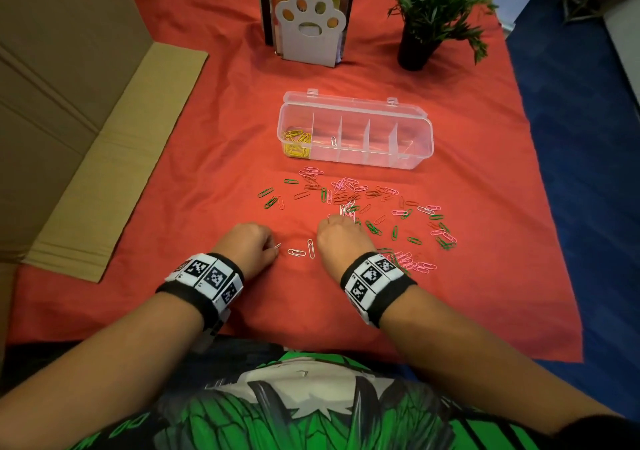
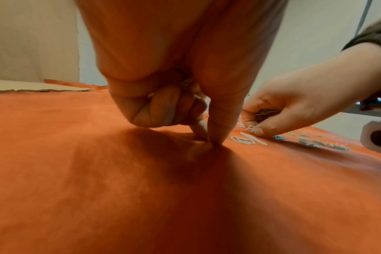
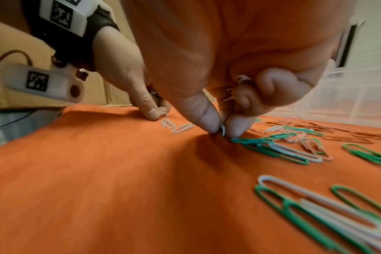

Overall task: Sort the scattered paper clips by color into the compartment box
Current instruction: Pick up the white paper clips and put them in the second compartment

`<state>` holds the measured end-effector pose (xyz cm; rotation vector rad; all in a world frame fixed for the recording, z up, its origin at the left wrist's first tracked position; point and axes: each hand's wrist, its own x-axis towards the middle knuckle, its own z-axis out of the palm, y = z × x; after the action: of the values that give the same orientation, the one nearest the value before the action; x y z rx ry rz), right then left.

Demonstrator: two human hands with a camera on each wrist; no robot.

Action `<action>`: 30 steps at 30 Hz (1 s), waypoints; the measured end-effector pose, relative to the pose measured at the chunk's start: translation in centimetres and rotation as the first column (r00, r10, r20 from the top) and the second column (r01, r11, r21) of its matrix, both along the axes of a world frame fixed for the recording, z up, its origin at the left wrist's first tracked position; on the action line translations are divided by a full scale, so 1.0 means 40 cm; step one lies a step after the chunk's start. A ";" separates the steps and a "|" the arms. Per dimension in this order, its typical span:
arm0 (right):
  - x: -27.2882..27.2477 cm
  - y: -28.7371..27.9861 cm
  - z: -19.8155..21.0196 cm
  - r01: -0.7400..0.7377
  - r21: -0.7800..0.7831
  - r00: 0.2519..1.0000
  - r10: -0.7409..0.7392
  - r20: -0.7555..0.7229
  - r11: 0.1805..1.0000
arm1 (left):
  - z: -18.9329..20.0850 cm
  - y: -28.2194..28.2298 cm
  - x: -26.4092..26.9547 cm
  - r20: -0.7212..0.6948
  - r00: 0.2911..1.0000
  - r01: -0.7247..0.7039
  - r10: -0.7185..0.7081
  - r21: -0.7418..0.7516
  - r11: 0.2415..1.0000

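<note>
A clear compartment box [image 1: 428, 138] stands open on the red cloth. Its leftmost compartment holds yellow clips [image 1: 298, 142], and a single white clip [image 1: 333, 141] lies in the one beside it. Pink, green, red and white paper clips [image 1: 363, 200] lie scattered in front of the box. My left hand [image 1: 273, 247] pinches a white clip [image 1: 277, 245] against the cloth between thumb and forefinger [image 2: 220, 127]. My right hand [image 1: 346, 219] pinches a white clip [image 3: 223, 132] at the pile's near edge, with more white clips [image 3: 241, 79] bunched in its curled fingers. Two loose white clips [image 1: 303, 251] lie between the hands.
A white paw-shaped bookend [image 1: 310, 23] with books and a potted plant [image 1: 429, 9] stand behind the box. Flattened cardboard [image 1: 104, 158] lies along the left. The cloth ends at the right on a blue floor [image 1: 571, 138]. A clump of pink clips [image 1: 412, 262] lies right of my right wrist.
</note>
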<state>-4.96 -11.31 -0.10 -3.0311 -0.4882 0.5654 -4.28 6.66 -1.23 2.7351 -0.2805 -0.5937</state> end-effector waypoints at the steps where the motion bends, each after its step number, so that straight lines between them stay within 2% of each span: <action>1: 0.007 -0.007 0.004 0.027 0.044 0.999 -0.025 -0.040 0.999 | 0.002 -0.001 0.003 -0.036 0.999 -0.042 0.041 -0.039 0.998; 3: 0.024 -0.029 0.014 0.163 0.193 0.975 -0.128 -0.183 0.968 | 0.014 -0.006 0.009 -0.224 0.955 -0.239 0.196 -0.186 0.953; 4: 0.032 -0.043 0.016 0.267 0.274 0.946 -0.198 -0.255 0.924 | 0.025 -0.010 0.011 -0.368 0.888 -0.392 0.274 -0.296 0.871; 5: 0.038 -0.057 0.019 0.373 0.366 0.908 -0.255 -0.332 0.853 | 0.036 -0.012 0.012 -0.511 0.800 -0.544 0.313 -0.398 0.739; 6: 0.042 -0.071 0.019 0.473 0.458 0.863 -0.292 -0.412 0.752 | 0.047 -0.013 0.014 -0.648 0.698 -0.680 0.306 -0.464 0.568; 7: 0.041 -0.085 0.022 0.565 0.544 0.813 -0.305 -0.496 0.621 | 0.060 -0.011 0.015 -0.760 0.604 -0.775 0.241 -0.491 0.397; 8: 0.037 -0.099 0.027 0.646 0.607 0.758 -0.295 -0.582 0.463 | 0.071 -0.008 0.018 -0.829 0.540 -0.829 0.145 -0.493 0.265; 9: 0.033 -0.113 0.033 0.709 0.635 0.704 -0.260 -0.661 0.306 | 0.082 -0.005 0.019 -0.863 0.502 -0.856 0.058 -0.487 0.175; 10: 0.030 -0.127 0.039 0.760 0.629 0.650 -0.217 -0.728 0.163 | 0.093 -0.005 0.022 -0.875 0.485 -0.868 -0.008 -0.482 0.121; 11: 0.029 -0.143 0.048 0.799 0.601 0.597 -0.168 -0.784 0.034 | 0.097 -0.007 0.025 -0.880 0.474 -0.874 -0.036 -0.475 0.097; 13: 0.029 -0.177 0.057 0.838 0.506 0.506 -0.056 -0.861 -0.206 | 0.099 -0.028 0.029 -0.893 0.450 -0.889 0.003 -0.447 0.096; 15: 0.027 -0.211 0.058 0.842 0.372 0.419 0.039 -0.907 -0.390 | 0.092 -0.057 0.029 -0.879 0.461 -0.881 0.123 -0.436 0.182; 16: 0.026 -0.226 0.056 0.834 0.342 0.394 0.035 -0.918 -0.433 | 0.087 -0.073 0.027 -0.853 0.491 -0.862 0.178 -0.445 0.243; 17: 0.026 -0.242 0.052 0.825 0.351 0.386 -0.013 -0.923 -0.443 | 0.084 -0.087 0.024 -0.831 0.515 -0.845 0.209 -0.451 0.289; 19: 0.030 -0.269 0.046 0.814 0.441 0.404 -0.177 -0.897 -0.378 | 0.076 -0.103 0.018 -0.827 0.521 -0.838 0.209 -0.450 0.310; 21: 0.037 -0.293 0.040 0.815 0.539 0.443 -0.372 -0.816 -0.213 | 0.076 -0.114 0.015 -0.849 0.497 -0.854 0.181 -0.441 0.275; 24: 0.052 -0.305 0.027 0.798 0.592 0.532 -0.598 -0.599 0.117 | 0.079 -0.120 0.015 -0.893 0.434 -0.894 0.120 -0.411 0.178; 25: 0.058 -0.297 0.026 0.771 0.598 0.585 -0.616 -0.528 0.220 | 0.080 -0.117 0.016 -0.902 0.421 -0.901 0.098 -0.404 0.157; 27: 0.065 -0.271 0.022 0.700 0.603 0.689 -0.582 -0.431 0.382 | 0.080 -0.123 0.017 -0.896 0.436 -0.892 0.085 -0.418 0.173; 29: 0.071 -0.230 0.021 0.616 0.576 0.781 -0.510 -0.360 0.537 | 0.083 -0.134 0.017 -0.858 0.495 -0.855 0.141 -0.451 0.256; 30: 0.072 -0.211 0.021 0.569 0.546 0.820 -0.478 -0.316 0.615 | 0.082 -0.138 0.017 -0.809 0.551 -0.815 0.203 -0.470 0.338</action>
<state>-2.06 -19.75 0.76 -2.2861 0.2155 0.4465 -3.61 1.13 2.03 1.3676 0.4734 -0.8359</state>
